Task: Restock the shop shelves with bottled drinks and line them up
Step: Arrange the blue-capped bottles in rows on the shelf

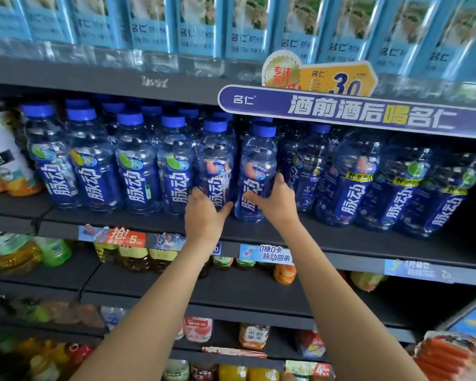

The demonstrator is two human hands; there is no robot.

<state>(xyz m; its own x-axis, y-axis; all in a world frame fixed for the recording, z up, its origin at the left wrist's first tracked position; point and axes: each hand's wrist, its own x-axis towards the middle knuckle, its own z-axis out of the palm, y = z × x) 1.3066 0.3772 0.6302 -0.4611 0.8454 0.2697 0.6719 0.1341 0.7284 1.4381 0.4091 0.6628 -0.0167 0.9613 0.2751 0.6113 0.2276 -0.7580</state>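
Head view: both arms reach up to the dark middle shelf [341, 243]. Left hand [204, 213] wraps the lower part of a blue-capped bottle [216, 160], fingers curled round its label. Right hand [275, 200] grips the neighbouring bottle [259, 166] the same way, thumb on the front. Both bottles stand upright at the shelf's front edge, just beside each other, within a row of blue bottles [94, 160]. Purple banner [355, 111] hangs above right.
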